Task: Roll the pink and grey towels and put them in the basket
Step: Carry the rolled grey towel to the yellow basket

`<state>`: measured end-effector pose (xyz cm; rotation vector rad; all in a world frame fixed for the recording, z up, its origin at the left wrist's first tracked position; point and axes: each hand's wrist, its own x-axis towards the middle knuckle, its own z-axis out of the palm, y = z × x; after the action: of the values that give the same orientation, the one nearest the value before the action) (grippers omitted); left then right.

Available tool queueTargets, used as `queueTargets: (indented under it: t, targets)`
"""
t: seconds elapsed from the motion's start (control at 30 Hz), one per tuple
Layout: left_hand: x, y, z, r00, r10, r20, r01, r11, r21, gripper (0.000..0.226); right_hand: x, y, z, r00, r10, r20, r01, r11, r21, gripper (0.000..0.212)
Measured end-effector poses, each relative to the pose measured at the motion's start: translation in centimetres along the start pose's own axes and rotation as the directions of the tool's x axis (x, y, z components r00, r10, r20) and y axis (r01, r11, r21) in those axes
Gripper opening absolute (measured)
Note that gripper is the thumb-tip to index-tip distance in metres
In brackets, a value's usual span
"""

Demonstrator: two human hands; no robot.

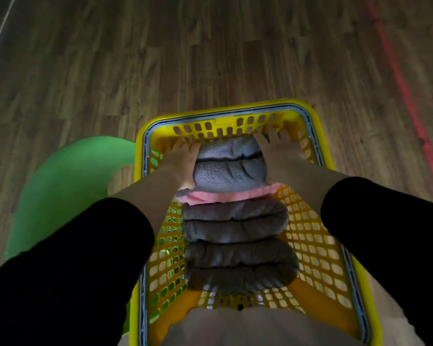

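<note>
Your left hand (183, 159) and right hand (279, 156) press straight-fingered on the far grey towel's (230, 168) ends. It sits in the basket (210, 114).

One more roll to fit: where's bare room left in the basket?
Bare mesh shows in the basket along the right wall beside the near rolls, in a narrower strip along the left wall, and before the near wall. The far end is crowded: left hand and right hand flank the far roll.
</note>
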<state>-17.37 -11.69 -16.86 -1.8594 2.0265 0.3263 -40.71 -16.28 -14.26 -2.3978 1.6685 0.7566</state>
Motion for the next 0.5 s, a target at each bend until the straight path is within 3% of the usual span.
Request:
queueTargets:
  t: [0.1, 0.33, 0.5]
  targets:
    - [-0.4, 0.7, 0.4, 0.997, -0.015, -0.078, 0.015, 1.0, 0.002, 0.097, 0.1, -0.5, 0.0, 1.0, -0.001, -0.027, -0.001, 0.997, -0.074, 0.127]
    - [-2.7, 0.1, 0.2, 0.979, 0.049, -0.198, -0.057, 0.998, -0.039, 0.097, -1.9, -0.1, -0.8, 0.995, -0.034, -0.093, 0.03, 0.999, -0.039, 0.1]
    - [-6.5, 0.6, -0.7, 0.981, 0.083, -0.176, -0.092, 0.995, -0.039, 0.093, -5.3, 0.2, -1.6, 0.998, -0.052, -0.018, 0.052, 0.999, -0.016, 0.102]
